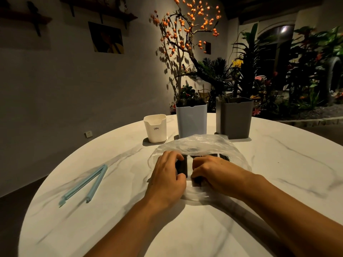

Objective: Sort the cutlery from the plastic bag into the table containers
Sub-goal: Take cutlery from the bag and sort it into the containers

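Head view: on a round marble table (278,164), a clear plastic bag (200,145) lying flat at centre, dark cutlery (182,166) inside it, too shadowed to tell forks from spoons. Left hand (167,175) curled round a dark bundle through or inside the bag's near edge, thumb and fingers pinching it. Right hand (209,169) just beside, fingers bent down onto more dark pieces, seemingly gripping them together with the film, likely to hold the bag steady while a bundle gets worked free. Beyond the bag, three containers in a row: a small white cup (155,128) far left, a pale blue bin (191,120) in the middle, a grey bin (234,117) on the right, the two tall bins already showing handles above their rims, so probably partway through sorting. Off to the near left, well apart from the bag, a light blue sealing clip (84,184) lying open, presumably taken off the bag's mouth.
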Motion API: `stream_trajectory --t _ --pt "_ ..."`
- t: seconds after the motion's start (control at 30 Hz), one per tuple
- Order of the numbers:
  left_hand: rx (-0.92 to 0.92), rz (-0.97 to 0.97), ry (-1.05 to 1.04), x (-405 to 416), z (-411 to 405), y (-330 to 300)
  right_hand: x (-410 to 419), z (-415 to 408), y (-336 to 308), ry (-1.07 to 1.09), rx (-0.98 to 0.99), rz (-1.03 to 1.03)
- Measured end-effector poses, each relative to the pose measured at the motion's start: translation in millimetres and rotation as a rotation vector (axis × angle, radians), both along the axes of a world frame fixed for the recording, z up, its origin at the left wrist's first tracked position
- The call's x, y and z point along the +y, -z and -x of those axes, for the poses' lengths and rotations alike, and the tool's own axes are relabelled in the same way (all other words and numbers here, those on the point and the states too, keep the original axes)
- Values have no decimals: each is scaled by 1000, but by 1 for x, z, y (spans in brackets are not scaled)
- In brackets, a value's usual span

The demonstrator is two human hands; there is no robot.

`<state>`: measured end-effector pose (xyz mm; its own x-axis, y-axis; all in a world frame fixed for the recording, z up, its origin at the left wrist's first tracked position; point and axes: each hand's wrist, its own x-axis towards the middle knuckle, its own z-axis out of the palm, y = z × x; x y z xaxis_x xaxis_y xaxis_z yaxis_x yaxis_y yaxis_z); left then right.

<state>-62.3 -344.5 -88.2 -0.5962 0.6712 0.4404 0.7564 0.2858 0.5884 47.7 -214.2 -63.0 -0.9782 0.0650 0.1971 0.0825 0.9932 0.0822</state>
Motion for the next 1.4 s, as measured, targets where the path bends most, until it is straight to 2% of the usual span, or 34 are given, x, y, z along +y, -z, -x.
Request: stream_trajectory --t 0.37,0.57,0.87,1.13,1.33,1.4 --pt "3 -25 24 -3 3 1 -7 -5 -3 -51 40 -88" --pt "-6 -30 21 -4 4 -1 -6 -4 4 -99 223 -177" --pt "99 44 40 -7 3 6 -7 -5 5 -141 380 -146" --pt "-43 207 42 -1 9 4 -20 -9 5 -195 397 -179" --pt "-161 64 127 -6 5 5 -27 -6 7 -265 359 -204" --pt "-108 187 84 -6 4 4 -22 -5 8 -229 335 -167"
